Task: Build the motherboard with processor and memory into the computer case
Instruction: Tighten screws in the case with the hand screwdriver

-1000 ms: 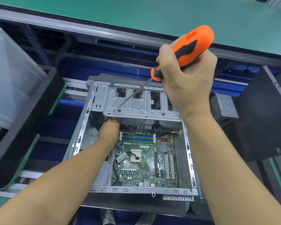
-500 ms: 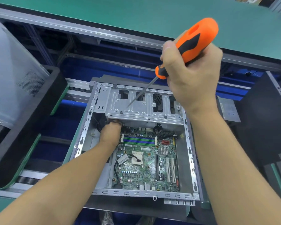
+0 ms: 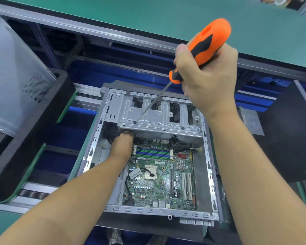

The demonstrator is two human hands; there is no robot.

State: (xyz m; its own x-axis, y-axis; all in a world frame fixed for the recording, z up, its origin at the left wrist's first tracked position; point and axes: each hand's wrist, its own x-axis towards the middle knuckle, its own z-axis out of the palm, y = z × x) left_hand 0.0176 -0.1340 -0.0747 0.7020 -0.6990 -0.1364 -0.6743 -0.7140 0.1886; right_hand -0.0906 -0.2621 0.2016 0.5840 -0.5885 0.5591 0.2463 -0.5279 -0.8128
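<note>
An open grey computer case (image 3: 208, 174) lies flat below me. Inside it sits the green motherboard (image 3: 159, 184), with its processor socket (image 3: 150, 173) near the middle and memory slots (image 3: 153, 152) toward the far end. My right hand (image 3: 207, 75) grips an orange-and-black screwdriver (image 3: 207, 45); its thin shaft slants down and the tip touches a hole in the metal drive cage (image 3: 159, 115). My left hand (image 3: 121, 145) reaches inside the case under the cage's near edge. Its fingers are hidden there.
A grey side panel (image 3: 12, 82) leans in a black tray at the left. A dark case (image 3: 290, 135) stands at the right. A green bench (image 3: 148, 16) runs along the back. Blue conveyor rails (image 3: 88, 98) pass under the case.
The screwdriver tip has dropped from above the drive cage onto a hole at its near left. My left hand has stayed under the cage edge.
</note>
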